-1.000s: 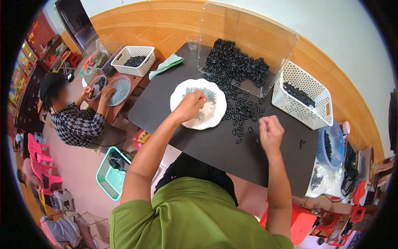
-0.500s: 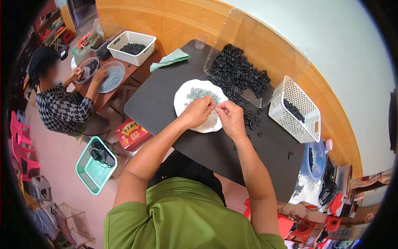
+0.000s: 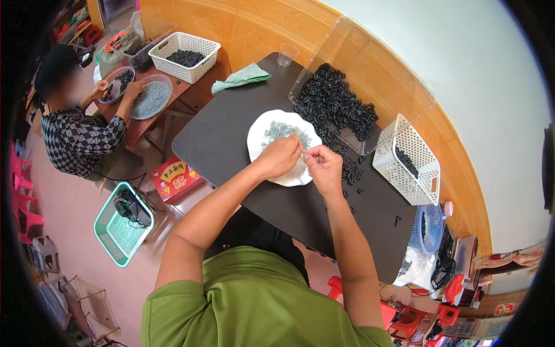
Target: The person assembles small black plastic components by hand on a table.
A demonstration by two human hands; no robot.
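Dark tabletop (image 3: 217, 136), white scalloped plate (image 3: 255, 139) of slim silvery-grey pieces (image 3: 283, 128), 2 hands (image 3: 280, 157) pinched closed, anything gripped indiscernible.

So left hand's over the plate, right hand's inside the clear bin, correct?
Right hand's wrong: the head view shows the right hand at the plate's right edge, not inside the clear bin. Left hand over the plate stands.

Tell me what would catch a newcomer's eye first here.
Probably the heap of black looped pieces spilling from the clear bin on the far side of the dark table. Next, nearer and further left, the white plate of small grey pieces, with the left hand and right hand close together over it.
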